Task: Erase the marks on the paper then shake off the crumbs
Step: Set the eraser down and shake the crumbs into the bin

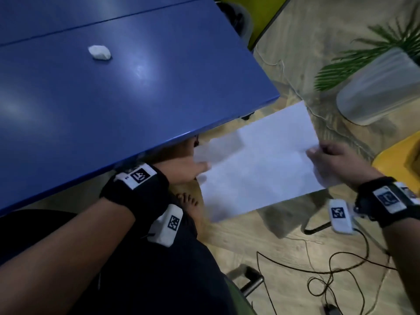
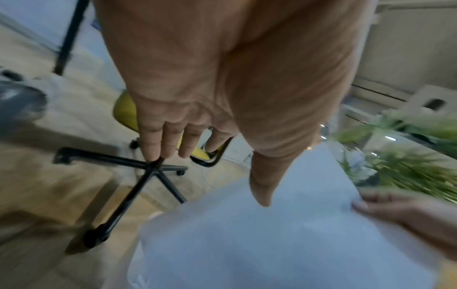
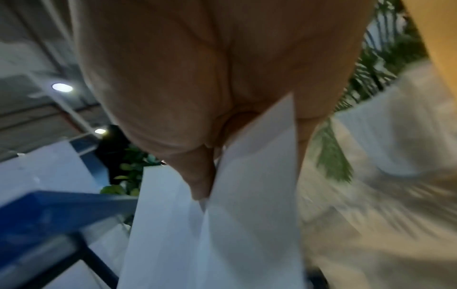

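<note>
A white sheet of paper (image 1: 261,169) hangs in the air beside the blue table (image 1: 159,105), over the wooden floor. My right hand (image 1: 316,155) pinches its right edge between thumb and fingers; the right wrist view shows the paper (image 3: 235,224) caught at the thumb. My left hand (image 1: 197,168) is at the sheet's left edge. In the left wrist view its fingers (image 2: 160,144) hang loosely extended away from the paper (image 2: 272,244), with only the thumb against it. The sheet is motion-blurred. A white eraser lump (image 1: 99,52) lies on the table.
A potted plant in a pale pot (image 1: 377,87) stands on the floor to the right. A yellow seat (image 1: 400,155) is behind my right hand. Black cables (image 1: 318,269) trail on the floor. A bare foot (image 1: 188,201) shows below the table edge, and a chair base (image 2: 148,172) beyond.
</note>
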`<state>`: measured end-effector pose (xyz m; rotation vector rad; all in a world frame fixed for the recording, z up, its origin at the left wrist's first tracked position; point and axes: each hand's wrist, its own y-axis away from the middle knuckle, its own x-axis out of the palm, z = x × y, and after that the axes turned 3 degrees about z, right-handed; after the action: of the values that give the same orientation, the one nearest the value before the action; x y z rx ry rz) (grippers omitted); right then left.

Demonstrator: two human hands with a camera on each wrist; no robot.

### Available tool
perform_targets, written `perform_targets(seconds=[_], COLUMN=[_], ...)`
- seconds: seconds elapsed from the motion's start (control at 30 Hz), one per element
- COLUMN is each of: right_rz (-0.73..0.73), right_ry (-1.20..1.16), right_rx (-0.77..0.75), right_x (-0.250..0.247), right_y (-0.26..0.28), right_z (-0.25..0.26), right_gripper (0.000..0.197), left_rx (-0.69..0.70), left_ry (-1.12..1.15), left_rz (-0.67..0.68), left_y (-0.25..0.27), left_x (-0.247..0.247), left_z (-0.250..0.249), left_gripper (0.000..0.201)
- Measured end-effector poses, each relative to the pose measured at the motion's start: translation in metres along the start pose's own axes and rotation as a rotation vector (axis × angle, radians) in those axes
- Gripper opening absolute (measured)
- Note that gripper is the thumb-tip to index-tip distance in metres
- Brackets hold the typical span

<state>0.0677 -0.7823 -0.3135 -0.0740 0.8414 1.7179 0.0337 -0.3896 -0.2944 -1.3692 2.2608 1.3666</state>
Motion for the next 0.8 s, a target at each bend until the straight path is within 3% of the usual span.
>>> perform_targets(seconds=[0.1,0.2,0.27,0.37,0.4,0.53,0.6,0.7,0.73,0.8], right_rz=[0.034,0.051,0.088,0.142,0.129,-0.037,-0.061,0.132,0.192,0.302], right_ry=[0.297,0.451,0.455,0.467,0.478,0.205,-0.003,-0.181,-0.171,-0.138], right_rx=[-0.129,-0.168,-0.177,-0.231,-0.246,-0.354,-0.383,-0.409,-0.424,-0.481], right_x=[-0.041,-0.067,-0.072,-0.077,-0.077,-0.073,-0.056,-0.003,0.023,0.078], right_y=[0.04,0.067,0.08,0.098,0.103,0.123,0.131,0.133,0.134,0.136], right_z=[0.047,0.09,0.117,0.155,0.166,0.196,0.204,0.212,0.217,0.234], right_gripper=[0.035,0.052,0.046,0.033,0.032,0.019,0.041,0.067,0.066,0.046], left_rx=[0.153,0.295,0.394,0.483,0.509,0.607,0.582,0.525,0.498,0.443], left_ry=[-0.192,-0.183,-0.08,0.121,0.179,0.442,0.581,0.759,0.818,0.864], left_rz=[0.036,0.029,-0.01,-0.18,-0.211,-0.292,-0.331,-0.441,-0.483,-0.56], left_y=[0.005,0.011,0.027,0.05,0.059,0.109,0.141,0.187,0.2,0.222], left_x=[0.014,0.03,0.036,0.031,0.026,-0.004,-0.026,-0.059,-0.069,-0.087], left_z=[-0.022,-0.04,-0.056,-0.069,-0.07,-0.062,-0.05,-0.027,-0.018,0.0], left_gripper=[0.104,0.12,0.106,0.044,0.032,0.032,0.028,0.027,0.028,0.029])
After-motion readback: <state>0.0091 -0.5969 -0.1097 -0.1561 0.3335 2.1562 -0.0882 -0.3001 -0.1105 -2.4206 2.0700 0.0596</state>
